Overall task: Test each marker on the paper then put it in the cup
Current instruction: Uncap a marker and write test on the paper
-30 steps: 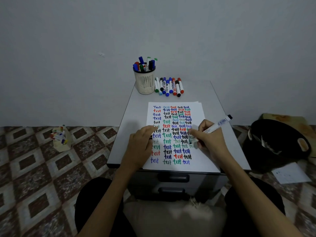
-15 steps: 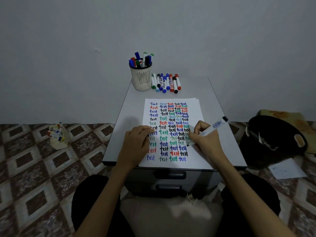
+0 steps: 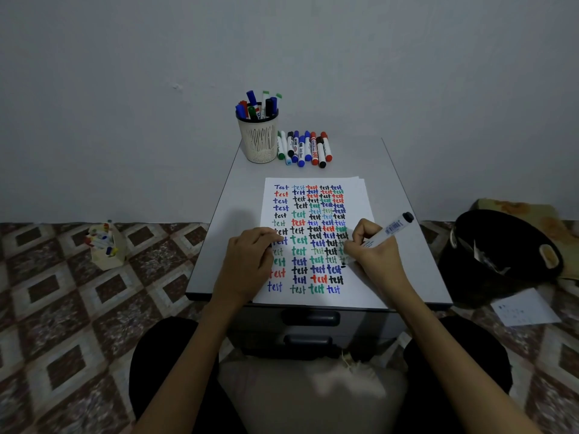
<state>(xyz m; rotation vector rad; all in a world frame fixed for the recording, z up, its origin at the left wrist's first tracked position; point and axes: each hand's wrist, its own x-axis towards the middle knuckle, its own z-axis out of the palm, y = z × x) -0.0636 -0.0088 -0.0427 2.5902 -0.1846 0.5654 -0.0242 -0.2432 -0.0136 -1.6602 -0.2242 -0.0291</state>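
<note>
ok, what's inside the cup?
The cup holds standing markers: blue, red, green and black caps show above the rim. Their barrels are hidden by the wall, so no exact count.

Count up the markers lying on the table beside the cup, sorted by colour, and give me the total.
Blue markers: 3
Red markers: 2
Black markers: 2
Green marker: 1
White marker with a light blue end: 1
Total: 9

The small grey bench [image 3: 407, 214] carries a white written-on paper sheet [image 3: 360, 286], a cream slotted cup [image 3: 258, 142] (full of markers) and a row of loose capped markers [image 3: 304, 148].
</note>
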